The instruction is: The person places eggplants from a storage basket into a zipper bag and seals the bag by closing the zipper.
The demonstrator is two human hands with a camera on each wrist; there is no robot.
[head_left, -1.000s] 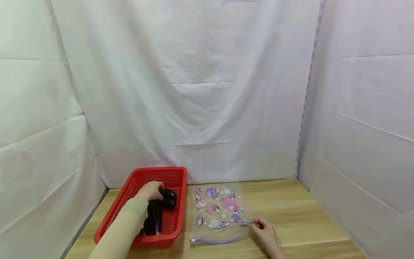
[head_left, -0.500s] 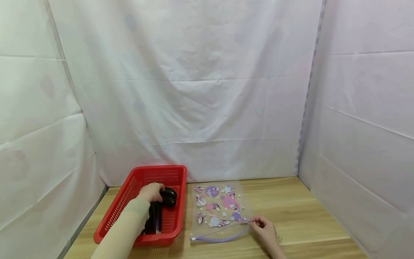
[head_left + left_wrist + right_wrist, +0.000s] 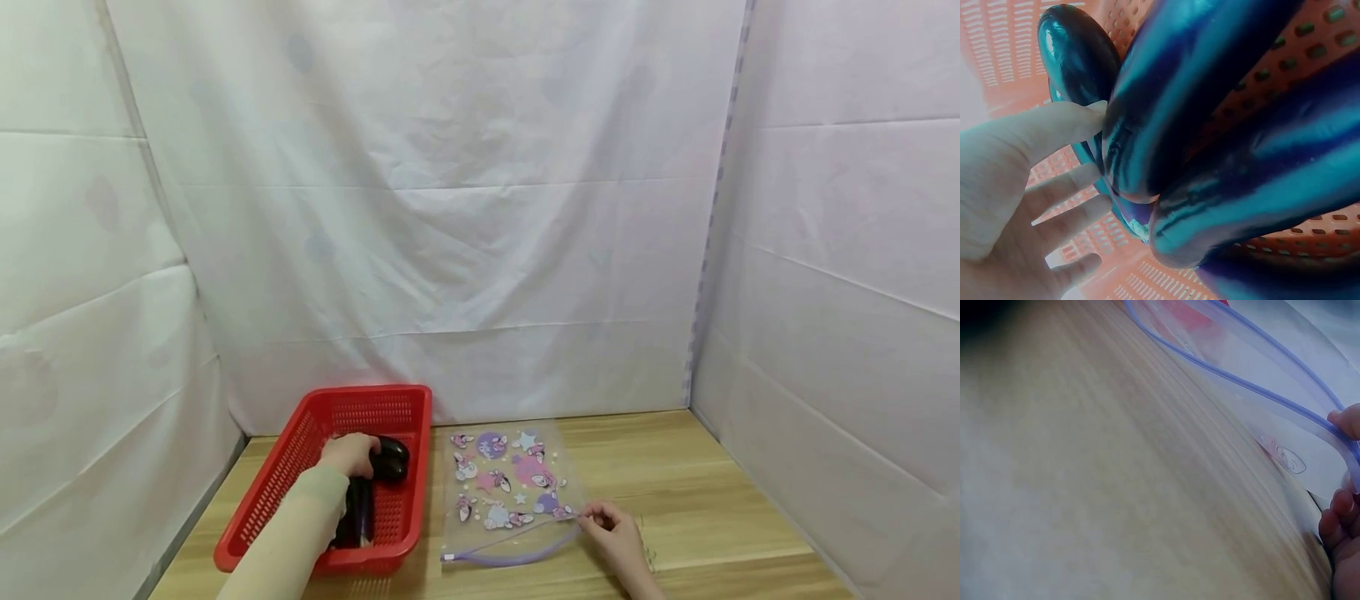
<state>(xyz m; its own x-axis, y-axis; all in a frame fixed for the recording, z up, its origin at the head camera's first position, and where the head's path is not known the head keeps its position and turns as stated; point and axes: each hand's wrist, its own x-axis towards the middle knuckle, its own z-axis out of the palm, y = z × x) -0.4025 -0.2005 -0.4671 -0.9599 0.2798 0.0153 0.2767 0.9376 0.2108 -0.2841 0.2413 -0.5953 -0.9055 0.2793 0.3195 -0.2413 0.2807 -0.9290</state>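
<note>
In the head view my left hand point(image 3: 349, 455) is inside a red basket point(image 3: 426, 500), over dark purple eggplants point(image 3: 390, 467). The left wrist view shows its thumb touching the end of a glossy eggplant point(image 3: 1147, 119), the other fingers fairly straight and spread near the eggplants' ends. Another eggplant point(image 3: 1260, 175) lies alongside. My right hand point(image 3: 617, 537) pinches the mouth edge of a clear zip bag point(image 3: 510, 487) printed with pink and purple cartoons. In the right wrist view the bag's purple zip strip point(image 3: 1241, 381) bows apart, and my right thumb point(image 3: 1347, 422) presses on it.
A white slider point(image 3: 448, 557) sits at the left end of the bag's zip. Under everything is a wood-grain table point(image 3: 675, 475). White cloth point(image 3: 450, 250) hangs behind it and at both sides.
My left hand has shifted slightly among the eggplants inside the basket. The right hand and the bag stay where they were.
</note>
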